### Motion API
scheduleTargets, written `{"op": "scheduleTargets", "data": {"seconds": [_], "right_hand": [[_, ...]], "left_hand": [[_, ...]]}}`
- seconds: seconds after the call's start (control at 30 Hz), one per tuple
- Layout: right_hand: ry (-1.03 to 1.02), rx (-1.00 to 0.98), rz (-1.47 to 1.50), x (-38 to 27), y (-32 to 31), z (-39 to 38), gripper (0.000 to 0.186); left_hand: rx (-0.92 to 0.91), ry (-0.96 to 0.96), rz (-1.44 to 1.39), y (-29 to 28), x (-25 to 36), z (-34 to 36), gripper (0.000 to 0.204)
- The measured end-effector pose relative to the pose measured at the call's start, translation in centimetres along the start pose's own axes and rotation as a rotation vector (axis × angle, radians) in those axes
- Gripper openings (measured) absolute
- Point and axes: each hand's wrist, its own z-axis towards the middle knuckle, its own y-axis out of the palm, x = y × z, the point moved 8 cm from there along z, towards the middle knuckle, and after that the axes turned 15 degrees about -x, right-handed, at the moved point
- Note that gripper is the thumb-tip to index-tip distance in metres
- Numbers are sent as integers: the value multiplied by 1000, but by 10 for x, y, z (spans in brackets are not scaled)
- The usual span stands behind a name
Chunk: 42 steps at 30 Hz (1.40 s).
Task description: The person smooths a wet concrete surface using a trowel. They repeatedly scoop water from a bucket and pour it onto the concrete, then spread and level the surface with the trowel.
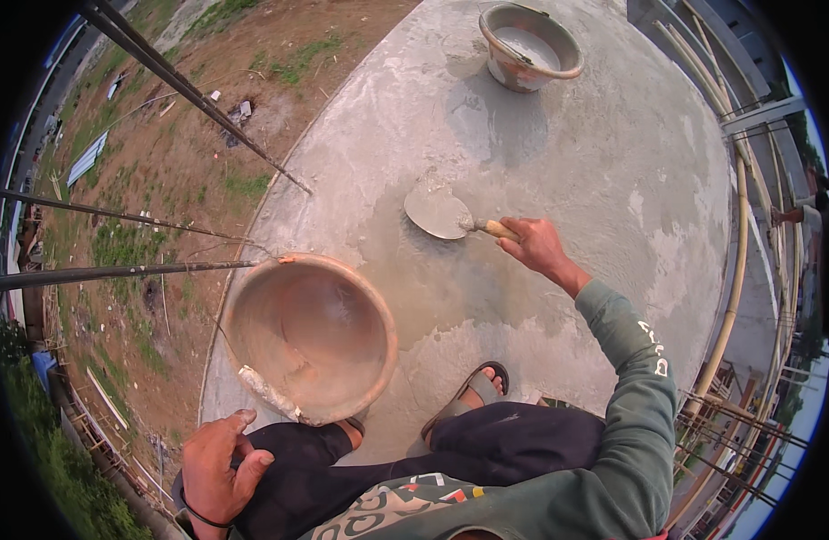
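My right hand [538, 245] grips the wooden handle of a round-bladed metal trowel [437, 209], held low over a damp patch of the concrete surface [630, 225], with wet grey mortar on its blade. My left hand [224, 463] is at the lower left, fingers apart and loosely curled, holding nothing. Just beyond it a wide clay-coloured basin [320, 328] stands near the slab's edge, with only residue visible inside and a pale crust on its near rim. At the top, a smaller bucket [522, 72] with a wire handle holds grey liquid.
Steel rods [144, 270] rise along the slab's left edge, beyond which lies lower ground of dirt and grass [153, 342]. Bamboo poles [734, 270] and scaffolding run down the right side, with a person's arm [797, 216] at the far right. My sandalled feet [477, 387] are beside the basin.
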Motion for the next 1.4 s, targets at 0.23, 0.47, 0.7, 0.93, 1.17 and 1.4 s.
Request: {"op": "scheduleTargets", "data": {"seconds": [0.23,0.47,0.7,0.93,1.17,1.4], "right_hand": [[-44,-189,38,-52,59,17,34],[65,70,-33,24,-7,65,32],[-135,-447,-108,41,-11,-10,34],[-79,-177,-21,75,-31,64,34],[48,148,-65,80,-67,129,32],[555,506,-134,104,-78,110,29]], "left_hand": [[-69,34,161,4,7,7,56],[-66,55,175,5,14,16,56],[-127,118,253,2,25,21,41],[-111,139,232,0,39,30,41],[-92,126,263,2,47,34,41],[-124,107,240,1,39,30,43]]}}
